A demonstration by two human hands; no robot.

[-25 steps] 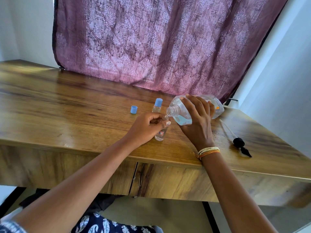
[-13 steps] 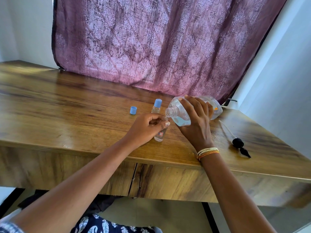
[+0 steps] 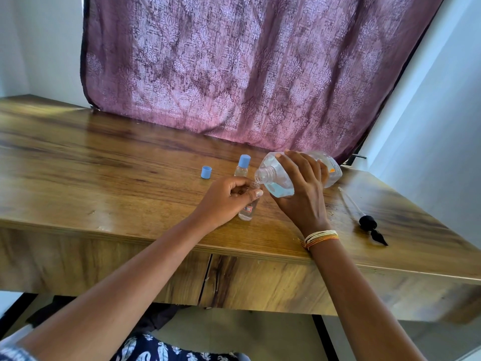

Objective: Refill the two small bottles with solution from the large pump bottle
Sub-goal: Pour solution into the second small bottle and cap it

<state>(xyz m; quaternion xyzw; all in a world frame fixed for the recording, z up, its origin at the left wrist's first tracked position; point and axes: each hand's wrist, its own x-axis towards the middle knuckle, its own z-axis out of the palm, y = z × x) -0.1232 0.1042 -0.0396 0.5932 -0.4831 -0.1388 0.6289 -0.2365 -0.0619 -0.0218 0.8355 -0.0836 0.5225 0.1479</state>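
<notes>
Pouring at the wooden table (image 3: 104,162): right hand (image 3: 303,194) wrapping fingers over the one large bottle (image 3: 283,178), tilting it on its side with the open neck pointing left and down, blue-tinted solution pooling in the lower shoulder. Meeting that neck just above the mouth of a small open bottle (image 3: 247,211), standing upright near the table's front edge, a label with a red border showing on its side. Gripping this small bottle's top: left hand (image 3: 229,198), fingers curled closed around it, thumb pressing across the front. Standing capped just behind the left hand: a second small bottle (image 3: 242,168), blue lid on, making two small bottles in all. Sitting alone to the left of that, well apart from both hands: one loose blue cap (image 3: 206,172). Lying flat on the table to the right of the right hand: one black pump head (image 3: 369,225) with its clear tube stretching back toward the large bottle. Circling the right wrist: a stack of thin bangles (image 3: 321,237). Hanging behind the table: one purple patterned curtain (image 3: 247,69).
</notes>
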